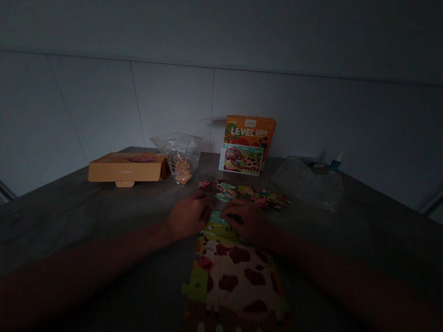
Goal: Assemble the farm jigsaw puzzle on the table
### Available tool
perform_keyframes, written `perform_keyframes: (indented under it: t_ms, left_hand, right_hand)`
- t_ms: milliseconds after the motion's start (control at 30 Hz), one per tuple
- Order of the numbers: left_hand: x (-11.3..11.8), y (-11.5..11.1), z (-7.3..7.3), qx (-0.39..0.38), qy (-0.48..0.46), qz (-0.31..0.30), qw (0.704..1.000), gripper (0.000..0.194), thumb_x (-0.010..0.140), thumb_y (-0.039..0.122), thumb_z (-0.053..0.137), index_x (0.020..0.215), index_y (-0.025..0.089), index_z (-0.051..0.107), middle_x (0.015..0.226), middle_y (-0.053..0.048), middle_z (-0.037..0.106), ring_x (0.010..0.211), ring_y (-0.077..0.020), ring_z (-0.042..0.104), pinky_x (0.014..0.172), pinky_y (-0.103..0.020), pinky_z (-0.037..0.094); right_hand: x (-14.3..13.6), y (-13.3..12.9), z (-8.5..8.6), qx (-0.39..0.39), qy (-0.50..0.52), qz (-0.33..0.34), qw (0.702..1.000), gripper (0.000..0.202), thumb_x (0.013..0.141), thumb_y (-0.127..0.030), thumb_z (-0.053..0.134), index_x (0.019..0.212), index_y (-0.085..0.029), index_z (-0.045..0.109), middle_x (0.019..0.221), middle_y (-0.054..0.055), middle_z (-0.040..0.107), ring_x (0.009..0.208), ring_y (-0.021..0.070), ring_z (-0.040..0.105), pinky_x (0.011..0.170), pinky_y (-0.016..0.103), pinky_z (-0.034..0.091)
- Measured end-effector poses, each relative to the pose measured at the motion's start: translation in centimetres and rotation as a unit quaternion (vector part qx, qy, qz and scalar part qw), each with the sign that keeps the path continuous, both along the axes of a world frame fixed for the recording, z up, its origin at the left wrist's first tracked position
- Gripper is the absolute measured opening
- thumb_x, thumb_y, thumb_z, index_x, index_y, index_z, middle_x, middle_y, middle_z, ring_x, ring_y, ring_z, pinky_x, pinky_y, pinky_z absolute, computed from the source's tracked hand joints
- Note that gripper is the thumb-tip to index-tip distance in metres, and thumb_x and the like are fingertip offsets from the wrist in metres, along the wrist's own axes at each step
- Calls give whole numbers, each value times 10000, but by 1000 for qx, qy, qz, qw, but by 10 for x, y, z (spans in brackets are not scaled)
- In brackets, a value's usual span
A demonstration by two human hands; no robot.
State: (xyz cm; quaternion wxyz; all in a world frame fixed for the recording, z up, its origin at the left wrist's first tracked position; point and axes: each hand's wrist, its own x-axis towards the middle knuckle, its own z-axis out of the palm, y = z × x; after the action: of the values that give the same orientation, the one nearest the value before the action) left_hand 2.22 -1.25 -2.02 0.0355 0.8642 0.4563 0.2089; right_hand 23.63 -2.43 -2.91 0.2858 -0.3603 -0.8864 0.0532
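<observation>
Dimly lit, a wall (181,93) backs the table (120,224), hands (190,215) (250,223) at the puzzle (241,281), grip unclear.

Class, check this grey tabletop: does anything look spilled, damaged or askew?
Nothing looks plainly spilled or damaged. Slightly untidy: the orange cardboard box on the picture's left has a flap sticking out, and a crumpled clear plastic bag lies on the right. Colourful jigsaw pieces lie jumbled beyond the joined cow-patterned section.

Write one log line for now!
left hand: at far end of colourful flat cow puzzle | right hand: same end | beyond: colourful loose puzzle pieces
</observation>
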Motion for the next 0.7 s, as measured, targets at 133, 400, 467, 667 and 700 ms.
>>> perform_keyframes:
  t_ms: [133, 400, 467, 667, 700]
  left_hand:
    - [-1, -2, 0, 23, 7, -29, 999, 245, 852, 130, 511, 1016, 199, 681, 1140, -83, 609, 958, -218, 654, 887, -359, 542]
    - [-5, -3, -1, 78, 31, -179, 980, 340, 771, 47, 484, 1006, 194, 682, 1097, -72, 618, 954, -201, 642, 817, -312, 549]
    - [-4, -3, -1, 74, 28, -198, 977, 338, 759, 35, 479, 979, 183, 687, 1022, -68, 636, 896, -194, 644, 778, -297, 545]
    - [-3, -5, 3, 51, 1, -210, 976, 345, 712, 1, 484, 915, 188, 691, 978, -60, 642, 853, -188, 645, 746, -283, 522]
    - [-3, -5, 3, 48, -1, -210, 976, 338, 712, 2, 485, 904, 190, 691, 979, -59, 641, 855, -187, 645, 746, -282, 519]
  right_hand:
    - [0, 0, 0, 4, 3, 3, 1000, 177, 847, -86, 579, 924, -148, 726, 926, 77, 661, 816, 183, 624, 758, 305, 474]
    - [0, 0, 0, 15, -8, 5, 1000, 170, 829, -68, 571, 893, -148, 706, 918, 73, 653, 813, 187, 619, 743, 300, 462]
    - [0, -1, 1, 13, -13, 6, 1000, 190, 807, -52, 570, 896, -150, 706, 926, 74, 650, 809, 188, 618, 740, 301, 458]
    - [-1, -3, 3, 2, 3, 5, 1000, 211, 762, -26, 560, 862, -153, 696, 905, 68, 654, 836, 198, 608, 751, 307, 446]
    - [-1, -3, 3, 1, 2, 6, 1000, 210, 759, -23, 560, 858, -150, 693, 899, 67, 651, 837, 198, 604, 749, 305, 443]
